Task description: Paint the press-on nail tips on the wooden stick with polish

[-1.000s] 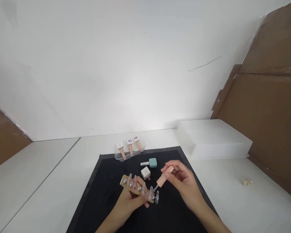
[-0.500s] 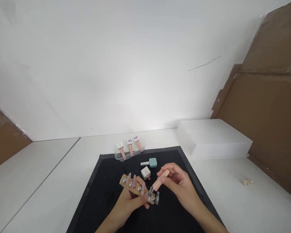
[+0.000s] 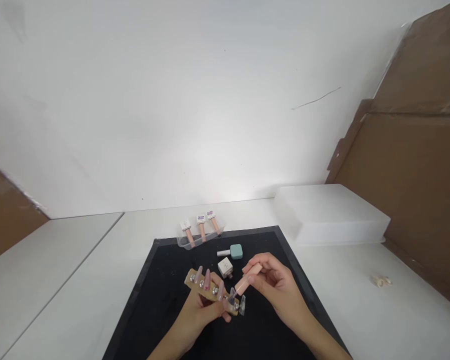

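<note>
My left hand (image 3: 206,312) grips a tan nail display stand (image 3: 190,281) with silver studs, held tilted above the black mat. Several false nails stand on it, some pinkish, such as the pink nail (image 3: 207,280), and a clear nail (image 3: 242,305) at the right end. Between thumb and fingers, my right hand (image 3: 275,280) pinches a peach-handled nail polish brush (image 3: 248,279). The brush tip is at a nail near the stand's right end; whether it touches is hard to see. A white nail polish bottle (image 3: 225,267) lies just beyond the hands.
A teal bottle with a white cap (image 3: 236,251) lies on the black mat (image 3: 153,300). Behind, a clear tray (image 3: 191,245) holds three white bottles with peach caps. At right are a translucent white box (image 3: 333,215) and small cream rings (image 3: 381,281).
The brush in my right hand has shifted very slightly left and down along the nail. The stand in my left hand has barely moved.
</note>
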`<state>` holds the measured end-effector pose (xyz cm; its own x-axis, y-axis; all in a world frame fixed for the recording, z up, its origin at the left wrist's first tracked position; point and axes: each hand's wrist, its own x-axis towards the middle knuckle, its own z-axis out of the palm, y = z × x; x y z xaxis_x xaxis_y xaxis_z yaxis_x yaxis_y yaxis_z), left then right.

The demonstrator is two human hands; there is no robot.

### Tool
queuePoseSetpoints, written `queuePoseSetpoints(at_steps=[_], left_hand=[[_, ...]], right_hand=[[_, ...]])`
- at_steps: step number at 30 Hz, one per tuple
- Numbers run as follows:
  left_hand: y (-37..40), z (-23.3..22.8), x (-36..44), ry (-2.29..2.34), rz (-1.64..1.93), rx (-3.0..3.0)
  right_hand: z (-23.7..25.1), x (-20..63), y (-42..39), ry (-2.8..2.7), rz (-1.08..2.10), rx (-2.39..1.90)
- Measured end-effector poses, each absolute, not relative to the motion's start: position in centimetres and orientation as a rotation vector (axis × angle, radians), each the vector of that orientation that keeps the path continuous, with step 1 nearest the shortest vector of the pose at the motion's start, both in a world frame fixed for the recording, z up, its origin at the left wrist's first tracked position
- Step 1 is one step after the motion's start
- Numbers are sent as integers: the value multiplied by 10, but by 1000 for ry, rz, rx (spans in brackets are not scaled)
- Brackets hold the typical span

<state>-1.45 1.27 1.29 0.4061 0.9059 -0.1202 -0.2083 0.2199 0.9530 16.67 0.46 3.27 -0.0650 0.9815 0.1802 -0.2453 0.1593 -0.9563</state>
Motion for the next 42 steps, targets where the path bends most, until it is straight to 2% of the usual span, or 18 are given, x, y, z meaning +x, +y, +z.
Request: queuePoseSetpoints(at_steps=[16, 30, 42], left_hand=[[11, 10, -16, 788, 898, 1037], [12, 7, -16, 784, 859, 1017], [10, 9, -17, 783, 871, 1003]], right_hand=[[34, 173, 3, -1143, 1160, -842], [39, 170, -2, -1249, 1224, -798], [34, 173, 2, -1205, 1111, -877]])
